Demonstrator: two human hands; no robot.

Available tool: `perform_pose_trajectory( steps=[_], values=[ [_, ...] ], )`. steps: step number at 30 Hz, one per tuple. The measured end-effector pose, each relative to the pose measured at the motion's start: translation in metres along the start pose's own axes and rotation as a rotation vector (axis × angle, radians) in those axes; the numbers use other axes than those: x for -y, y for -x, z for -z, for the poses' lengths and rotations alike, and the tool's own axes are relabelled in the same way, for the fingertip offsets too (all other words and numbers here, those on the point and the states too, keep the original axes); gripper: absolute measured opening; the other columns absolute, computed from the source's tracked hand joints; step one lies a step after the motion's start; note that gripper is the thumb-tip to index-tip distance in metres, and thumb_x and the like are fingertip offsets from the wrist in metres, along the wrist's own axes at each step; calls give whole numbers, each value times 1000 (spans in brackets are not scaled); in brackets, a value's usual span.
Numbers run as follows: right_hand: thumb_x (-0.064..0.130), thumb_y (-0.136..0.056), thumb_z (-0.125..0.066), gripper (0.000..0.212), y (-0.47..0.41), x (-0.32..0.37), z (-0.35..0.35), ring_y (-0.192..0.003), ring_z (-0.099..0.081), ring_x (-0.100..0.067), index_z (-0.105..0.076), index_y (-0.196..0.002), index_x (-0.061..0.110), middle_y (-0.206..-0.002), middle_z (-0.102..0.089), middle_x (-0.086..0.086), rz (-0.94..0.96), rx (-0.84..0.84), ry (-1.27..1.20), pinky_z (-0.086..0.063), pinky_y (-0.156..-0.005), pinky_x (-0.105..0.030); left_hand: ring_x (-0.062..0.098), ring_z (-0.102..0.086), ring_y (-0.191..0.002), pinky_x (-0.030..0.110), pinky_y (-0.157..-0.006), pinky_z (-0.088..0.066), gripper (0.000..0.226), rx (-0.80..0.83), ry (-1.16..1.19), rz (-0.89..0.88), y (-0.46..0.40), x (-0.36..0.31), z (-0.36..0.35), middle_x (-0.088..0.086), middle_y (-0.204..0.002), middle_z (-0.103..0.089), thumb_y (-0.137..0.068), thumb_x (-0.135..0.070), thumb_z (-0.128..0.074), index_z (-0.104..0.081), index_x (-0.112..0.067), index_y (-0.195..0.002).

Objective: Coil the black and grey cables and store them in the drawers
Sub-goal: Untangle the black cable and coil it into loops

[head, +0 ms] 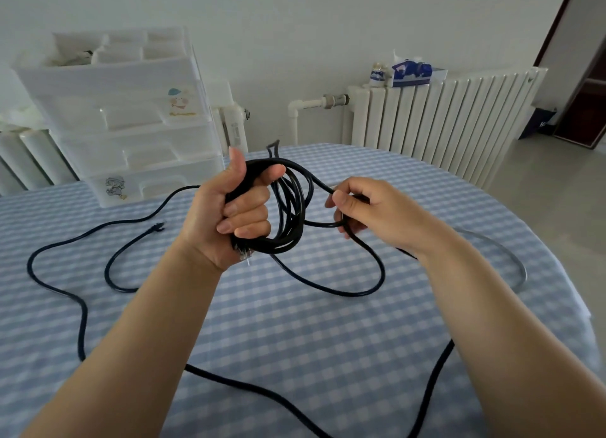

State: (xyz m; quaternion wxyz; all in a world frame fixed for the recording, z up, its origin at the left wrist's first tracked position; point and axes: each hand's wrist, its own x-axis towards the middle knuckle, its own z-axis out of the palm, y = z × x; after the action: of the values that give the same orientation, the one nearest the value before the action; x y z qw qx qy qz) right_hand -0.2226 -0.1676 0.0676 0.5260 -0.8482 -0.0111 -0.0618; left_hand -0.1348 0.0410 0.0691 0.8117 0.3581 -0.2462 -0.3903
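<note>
My left hand (229, 208) grips a bundle of several loops of the black cable (292, 214), held upright above the table, thumb up. My right hand (367, 208) pinches a loose strand of the same black cable just right of the coil. The rest of the black cable trails in wide curves over the checked cloth to the left and toward the near edge. A grey cable (511, 257) arcs on the cloth at the right, partly hidden by my right forearm. The white translucent drawer unit (131, 116) stands at the back left, its drawers pulled partly out.
The round table (295, 339) carries a blue-and-white checked cloth. White radiators (442, 119) line the wall behind, with a cup and a tissue box (413, 71) on top. A dark doorway is at the far right.
</note>
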Motion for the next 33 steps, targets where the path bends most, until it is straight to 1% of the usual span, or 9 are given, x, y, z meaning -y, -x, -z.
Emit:
perform_pose_trajectory(
  steps=[2,5,10,17,19,22,27,30,33],
  values=[
    [21,-99,-49,17,2,-1,1,-71,-68,-17,-64,-102,14,-87,-60,-8,-30,96,-189,-57,-71,-27,6,-15,-27,12,-30,-27,54,-10,4,-17,1,-3,2,-11,-35,-37,-92,-52,-36,-65,-7,-94],
    [24,-96,-51,21,1,-4,0,-65,-57,-15,-64,-108,15,-88,-52,-9,-32,181,-374,-48,-56,-24,6,-16,-27,12,-30,-28,52,1,23,-34,3,-6,2,-11,-35,-37,-92,-52,-37,-64,-7,-95],
    [64,-83,-41,61,-3,-4,-1,-68,-49,-11,-72,-102,15,-91,-61,-2,-29,207,-488,-37,-55,-22,6,-15,-28,11,-29,-28,52,-3,32,-55,4,-11,2,-11,-35,-37,-92,-51,-37,-64,-6,-93],
    [54,-76,-56,34,2,1,-3,-60,-48,-10,-73,-85,26,-63,-56,10,-49,181,57,-34,-63,-18,3,-20,-21,13,-28,-25,55,-95,-89,-57,6,-13,1,-12,-34,-31,-92,-51,-35,-69,-8,-88],
    [63,-72,-53,41,2,0,-6,-68,-61,-2,-71,-83,28,-75,-69,11,-40,106,234,-43,-69,-20,0,-27,-21,12,-28,-25,55,-83,-125,-33,7,-14,1,-13,-34,-31,-92,-51,-36,-69,-7,-89],
    [67,-86,-42,46,-1,-4,-11,-90,-67,-28,-69,-82,30,-97,-71,-12,-60,63,405,-52,-86,-43,1,-21,-21,11,-28,-24,55,-55,-156,-8,8,-15,-3,-12,-35,-24,-91,-51,-36,-68,-7,-90],
    [71,-87,-40,63,-3,-12,-14,-63,-60,-20,-62,-67,15,-65,-62,-4,-266,215,679,-46,-64,-33,7,-28,-34,22,-37,-32,52,232,171,32,8,-29,9,-3,-46,-28,-97,-41,-39,-56,6,-110],
    [50,-97,-44,48,-7,-19,-13,-79,-64,-24,-70,-82,12,-89,-71,-9,-262,197,610,-48,-76,-38,14,-37,-40,28,-46,-36,54,333,301,-12,12,-46,25,3,-52,-36,-100,-41,-38,-46,9,-119],
    [35,-100,-44,33,-8,-21,-19,-102,-63,-24,-63,-116,14,-114,-67,-5,-167,171,551,-49,-93,-37,12,-35,-36,25,-43,-40,52,192,324,-77,15,-44,32,3,-45,-38,-99,-42,-42,-54,7,-112]
  ],
)
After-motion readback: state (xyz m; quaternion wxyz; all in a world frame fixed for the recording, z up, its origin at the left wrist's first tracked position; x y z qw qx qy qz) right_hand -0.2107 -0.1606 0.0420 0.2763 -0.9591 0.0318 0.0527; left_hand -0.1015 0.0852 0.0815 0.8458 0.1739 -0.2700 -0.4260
